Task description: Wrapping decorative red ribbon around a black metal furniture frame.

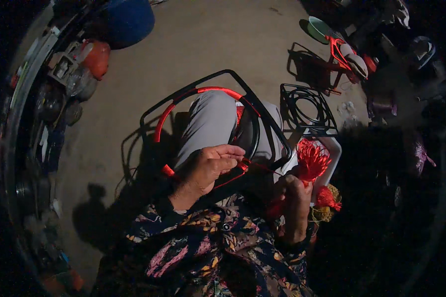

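Across my lap rests a black frame (277, 133) with rounded corners and a curved inner ring (255, 132). Red cord (220, 90) is wrapped tightly round stretches of the ring; other stretches are bare black. My left hand (208, 171) pinches the ring's near part, thumb and fingers together at a small red wrapping (243, 165). A thin red strand runs from there to my right hand (296, 195), which is closed round the base of a loose red cord bundle (312, 159). The bundle's looped ends fan out beyond my fist.
A second black frame (309, 110) stands beyond the bundle, near a white stool-like edge (333, 148). More red cord (328, 197) lies by my right wrist. A red chair-like frame (339, 52) is far right, a blue tub (129, 22) far left. Bags and clutter (82, 81) line the left wall.
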The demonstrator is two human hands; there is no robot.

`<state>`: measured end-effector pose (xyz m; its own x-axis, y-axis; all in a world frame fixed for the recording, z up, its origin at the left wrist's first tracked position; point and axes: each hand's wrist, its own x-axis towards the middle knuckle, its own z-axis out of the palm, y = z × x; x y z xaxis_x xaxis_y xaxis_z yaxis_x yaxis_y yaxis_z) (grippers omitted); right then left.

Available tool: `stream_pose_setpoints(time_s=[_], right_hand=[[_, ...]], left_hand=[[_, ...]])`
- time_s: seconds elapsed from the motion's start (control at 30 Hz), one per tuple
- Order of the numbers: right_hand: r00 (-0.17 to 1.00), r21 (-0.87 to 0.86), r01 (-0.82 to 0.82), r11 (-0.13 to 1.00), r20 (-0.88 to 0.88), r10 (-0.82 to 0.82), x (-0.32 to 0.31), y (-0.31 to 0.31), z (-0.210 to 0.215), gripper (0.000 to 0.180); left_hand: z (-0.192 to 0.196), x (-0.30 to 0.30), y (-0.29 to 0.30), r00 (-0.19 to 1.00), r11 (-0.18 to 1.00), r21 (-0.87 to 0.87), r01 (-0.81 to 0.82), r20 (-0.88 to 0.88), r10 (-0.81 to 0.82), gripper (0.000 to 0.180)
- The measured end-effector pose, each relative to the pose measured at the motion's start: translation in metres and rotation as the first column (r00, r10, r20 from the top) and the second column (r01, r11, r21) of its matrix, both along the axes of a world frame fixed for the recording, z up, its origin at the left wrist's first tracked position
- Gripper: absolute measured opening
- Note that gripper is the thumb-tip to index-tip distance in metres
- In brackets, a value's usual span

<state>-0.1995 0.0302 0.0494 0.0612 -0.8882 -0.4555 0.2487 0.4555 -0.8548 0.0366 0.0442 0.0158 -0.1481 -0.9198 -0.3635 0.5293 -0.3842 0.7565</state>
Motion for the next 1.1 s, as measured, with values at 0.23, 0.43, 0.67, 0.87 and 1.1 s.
stream_pose_setpoints(time_s=[0.23, 0.43, 0.67, 0.87, 1.1], right_hand=[[0.99, 0.02, -0.037, 0.999, -0.134, 0.039, -0.022, 0.0, -0.023, 0.035], [0.972, -0.004, 0.152, 0.988, -0.182, -0.15, -0.018, 0.01, -0.02, 0.033], [0.983, -0.01, 0.015, 1.0, -0.183, -0.016, -0.034, 0.032, -0.028, 0.037], [0.969, 0.055, 0.003, 0.998, -0.245, 0.011, -0.022, 0.034, -0.008, 0.041], [0.984, 0.045, -0.054, 0.998, -0.169, 0.061, -0.026, 0.032, -0.007, 0.042]], left_hand=[[0.002, -0.001, -0.004, 0.997, 0.997, 0.036, 0.071, 0.006, -0.071, 0.034], [-0.015, 0.0, -0.015, 0.963, 0.966, 0.116, 0.233, -0.168, -0.212, 0.028], [-0.01, -0.006, -0.017, 0.978, 0.984, 0.063, 0.167, 0.112, -0.173, 0.025], [-0.02, -0.005, -0.017, 0.971, 0.973, 0.01, 0.229, 0.073, -0.229, 0.023], [-0.013, -0.008, -0.016, 0.971, 0.971, 0.027, 0.236, 0.025, -0.237, 0.023]])
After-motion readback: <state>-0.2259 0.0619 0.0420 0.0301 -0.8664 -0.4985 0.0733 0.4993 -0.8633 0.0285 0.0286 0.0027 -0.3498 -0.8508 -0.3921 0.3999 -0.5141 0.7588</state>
